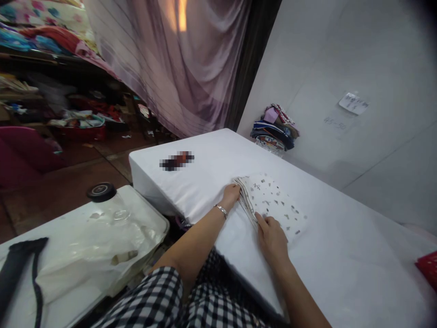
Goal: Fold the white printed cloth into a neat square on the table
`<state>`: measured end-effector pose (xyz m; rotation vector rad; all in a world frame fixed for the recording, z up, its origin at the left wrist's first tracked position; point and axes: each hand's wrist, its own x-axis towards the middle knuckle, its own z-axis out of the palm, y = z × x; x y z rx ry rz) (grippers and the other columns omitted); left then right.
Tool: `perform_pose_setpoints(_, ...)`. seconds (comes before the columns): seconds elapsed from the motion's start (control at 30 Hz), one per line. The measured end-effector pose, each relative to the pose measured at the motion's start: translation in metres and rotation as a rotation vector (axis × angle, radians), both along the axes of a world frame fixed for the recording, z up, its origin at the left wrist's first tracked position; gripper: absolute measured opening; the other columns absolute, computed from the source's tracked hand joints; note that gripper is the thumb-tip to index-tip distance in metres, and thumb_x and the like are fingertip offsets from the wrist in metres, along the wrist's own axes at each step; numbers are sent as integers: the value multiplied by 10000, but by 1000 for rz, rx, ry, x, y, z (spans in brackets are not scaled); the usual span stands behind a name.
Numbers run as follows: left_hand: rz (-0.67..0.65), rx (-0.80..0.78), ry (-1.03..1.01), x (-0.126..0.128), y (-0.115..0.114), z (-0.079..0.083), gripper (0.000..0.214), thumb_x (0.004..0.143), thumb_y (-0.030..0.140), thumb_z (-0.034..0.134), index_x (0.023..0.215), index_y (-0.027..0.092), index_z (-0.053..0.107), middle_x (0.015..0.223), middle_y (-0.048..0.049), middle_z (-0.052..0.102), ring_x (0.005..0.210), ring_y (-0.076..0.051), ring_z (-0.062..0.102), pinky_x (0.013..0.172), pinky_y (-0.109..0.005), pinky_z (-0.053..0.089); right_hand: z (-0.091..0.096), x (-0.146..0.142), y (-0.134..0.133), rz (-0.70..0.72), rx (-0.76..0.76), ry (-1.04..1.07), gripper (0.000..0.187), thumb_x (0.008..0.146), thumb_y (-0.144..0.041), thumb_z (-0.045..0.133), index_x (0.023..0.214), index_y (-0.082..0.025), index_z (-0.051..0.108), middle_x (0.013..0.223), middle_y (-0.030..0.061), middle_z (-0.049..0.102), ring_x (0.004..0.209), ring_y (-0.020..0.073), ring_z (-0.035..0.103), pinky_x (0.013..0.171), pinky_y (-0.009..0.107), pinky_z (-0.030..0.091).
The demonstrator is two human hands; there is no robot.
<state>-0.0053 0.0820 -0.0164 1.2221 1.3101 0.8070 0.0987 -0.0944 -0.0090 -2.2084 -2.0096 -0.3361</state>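
Observation:
A folded white cloth with small grey prints point(276, 202) lies on the white padded table point(341, 255). My left hand point(231, 193), a silver bracelet on its wrist, rests with fingers curled on the cloth's far left corner, where the folded layers stack. My right hand point(271, 234) lies on the near left edge of the cloth, fingers pressing down on the fold. Both hands touch the same folded edge, apart from each other.
A small dark blurred object point(176, 161) lies on the table's far left. A pile of folded clothes point(275, 127) sits against the white wall. A side surface with clear plastic and a black-lidded jar point(102, 193) stands at left. A red item point(428, 269) is at the right edge.

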Motion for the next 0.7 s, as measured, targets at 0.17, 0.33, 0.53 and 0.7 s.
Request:
perform_pose_setpoints(0.17,-11,35,1,2,1,-5,201,775,229,409,611,162,506,456,30,452,363,-80,424,404,-197,304,-1,0,1,-2,7,14,409,865,-191,361,1248,-280,473,949,86,551,782,193,509,645,301,394)
perform_pose_setpoints(0.33,-40,90,58,3,6,-12,116,692,177,494,577,161,503,428,32,450,382,-84,442,415,-192,302,3,-3,0,-10,-10,46,406,863,-200,372,1246,-286,472,928,80,547,808,194,507,681,295,402)
perform_pose_setpoints(0.53,-53,113,98,2,8,-12,152,734,231,447,619,161,517,459,11,488,400,-104,470,434,-210,320,25,0,7,31,-72,185,357,849,-246,414,1185,-273,530,986,75,562,880,200,525,735,302,431)
perform_pose_setpoints(0.7,-78,151,128,1,6,-12,174,758,256,436,639,162,520,523,-14,542,448,-106,491,454,-205,331,43,0,48,216,10,276,459,877,-341,375,1314,-202,401,1366,104,385,1241,234,346,987,399,321)
